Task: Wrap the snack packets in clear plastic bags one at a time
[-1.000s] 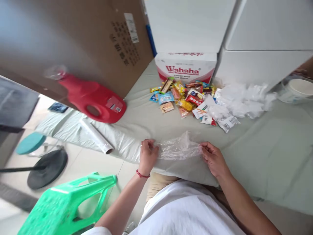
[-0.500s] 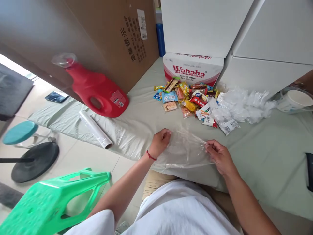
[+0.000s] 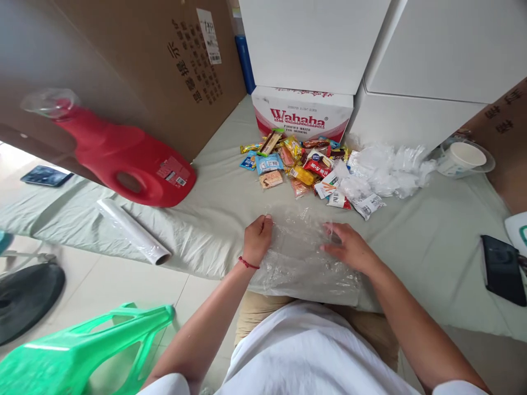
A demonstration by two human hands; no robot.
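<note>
A clear plastic bag (image 3: 302,262) lies flat on the pale green cloth (image 3: 428,241) at the near edge of the surface. My left hand (image 3: 257,240), with a red string at the wrist, pinches the bag's left edge with curled fingers. Resting on top of the bag's right part, my right hand (image 3: 349,248) has its fingers stretched flat. Beyond the bag lies a pile of small snack packets (image 3: 296,163), and beside it a heap of clear plastic bags (image 3: 389,170).
A red jug (image 3: 119,156) lies on its side at left, with a roll of plastic film (image 3: 134,230) near the edge. A Wahaha carton (image 3: 302,112), white boxes and a big cardboard box stand behind. A phone (image 3: 502,269) lies at right, a green stool (image 3: 86,345) below left.
The bag, held up stretched between both hands before, now lies flat on the cloth. My right hand has let go of its edge and flattened onto it.
</note>
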